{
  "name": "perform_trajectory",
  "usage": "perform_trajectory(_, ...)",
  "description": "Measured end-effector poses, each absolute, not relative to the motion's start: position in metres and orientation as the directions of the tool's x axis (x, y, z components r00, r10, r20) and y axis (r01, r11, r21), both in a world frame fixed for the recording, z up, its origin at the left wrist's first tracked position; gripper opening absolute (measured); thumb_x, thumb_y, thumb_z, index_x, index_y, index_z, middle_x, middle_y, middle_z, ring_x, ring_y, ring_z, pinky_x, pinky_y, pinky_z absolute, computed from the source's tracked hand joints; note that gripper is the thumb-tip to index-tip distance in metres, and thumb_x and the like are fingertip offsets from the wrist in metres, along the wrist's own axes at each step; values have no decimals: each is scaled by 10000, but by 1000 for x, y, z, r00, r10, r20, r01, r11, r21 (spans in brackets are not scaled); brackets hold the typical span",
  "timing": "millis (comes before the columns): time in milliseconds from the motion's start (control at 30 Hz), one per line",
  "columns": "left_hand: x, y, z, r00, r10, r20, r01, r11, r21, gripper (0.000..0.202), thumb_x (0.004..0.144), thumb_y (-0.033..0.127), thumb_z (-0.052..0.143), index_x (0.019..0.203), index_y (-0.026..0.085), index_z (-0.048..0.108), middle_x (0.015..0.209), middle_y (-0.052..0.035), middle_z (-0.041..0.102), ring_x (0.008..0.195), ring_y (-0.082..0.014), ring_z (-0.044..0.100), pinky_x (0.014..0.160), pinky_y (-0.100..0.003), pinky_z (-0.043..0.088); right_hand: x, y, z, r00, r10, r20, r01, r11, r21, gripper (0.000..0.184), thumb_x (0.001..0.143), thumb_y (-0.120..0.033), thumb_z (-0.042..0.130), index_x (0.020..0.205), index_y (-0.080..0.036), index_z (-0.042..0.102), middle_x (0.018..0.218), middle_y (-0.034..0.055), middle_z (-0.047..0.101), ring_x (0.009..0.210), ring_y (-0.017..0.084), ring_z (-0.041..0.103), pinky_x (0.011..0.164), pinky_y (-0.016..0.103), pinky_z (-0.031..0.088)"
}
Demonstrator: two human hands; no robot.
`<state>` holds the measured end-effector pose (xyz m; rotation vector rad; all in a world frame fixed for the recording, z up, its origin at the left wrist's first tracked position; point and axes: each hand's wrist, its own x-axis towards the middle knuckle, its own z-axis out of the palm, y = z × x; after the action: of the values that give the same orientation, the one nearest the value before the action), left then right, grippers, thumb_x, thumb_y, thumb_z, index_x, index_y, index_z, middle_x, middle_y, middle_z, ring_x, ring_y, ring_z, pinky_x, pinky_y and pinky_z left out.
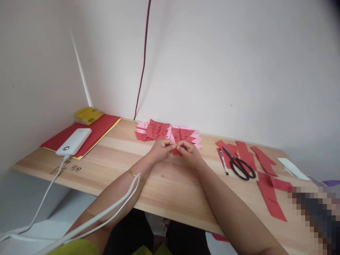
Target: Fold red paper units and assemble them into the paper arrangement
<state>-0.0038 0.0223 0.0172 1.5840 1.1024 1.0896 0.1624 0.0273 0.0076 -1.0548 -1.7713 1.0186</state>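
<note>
My left hand [162,149] and my right hand [188,150] meet above the middle of the table, fingertips pinched close together. Between them is a small piece of red paper [177,152], mostly covered by the fingers. Just behind the hands lie rows of folded red paper pieces [158,129] and folded pink paper pieces [197,141], packed side by side along the wall. How the held piece is folded cannot be made out.
To the right lie black-handled scissors [243,168], a pen [224,161] and cut red paper strips [271,196]. At left, a white power bank [74,141] and a yellow packet [89,115] rest on red sheets [107,124]. A white cable [44,202] crosses my left forearm.
</note>
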Motion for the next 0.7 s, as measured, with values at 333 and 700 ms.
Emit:
perform_trajectory(333, -3, 25, 14, 233, 972, 25, 64, -41, 997, 217, 705, 345, 619, 723, 129, 640, 612, -9, 592, 592, -113, 535, 631, -243, 402, 165, 30, 3, -278, 944, 177, 235, 245, -941, 197, 788, -388, 533, 763, -192, 544, 680, -26, 534, 622, 116, 457, 602, 239, 390)
perform_trajectory(700, 2, 21, 12, 154, 968, 197, 396, -243, 886, 93, 675, 197, 564, 592, 156, 576, 572, 22, 543, 542, -95, 447, 534, -223, 338, 158, 26, 5, -296, 916, 271, 319, 362, -876, 108, 724, -298, 532, 670, -209, 506, 647, -11, 554, 585, 129, 469, 567, 253, 382)
